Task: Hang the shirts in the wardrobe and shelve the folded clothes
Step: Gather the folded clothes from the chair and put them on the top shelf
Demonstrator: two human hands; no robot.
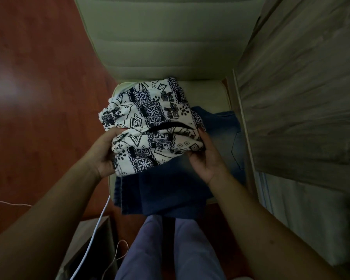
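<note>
A folded white garment with a dark blue print [154, 122] sits on top of folded blue jeans [170, 195] on the seat of a pale chair [206, 93]. My left hand [103, 152] grips the patterned garment's left edge, fingers curled under it. On the other side my right hand [206, 160] holds its right edge, with the thumb on top. The jeans stick out below and to the right of the patterned garment.
The chair's padded backrest [160, 37] rises behind the seat. A grey wood-grain wardrobe panel [303, 93] stands close on the right. Reddish wooden floor [38, 98] lies left. A white cable [93, 239] and a brown paper bag [89, 249] sit beside my legs.
</note>
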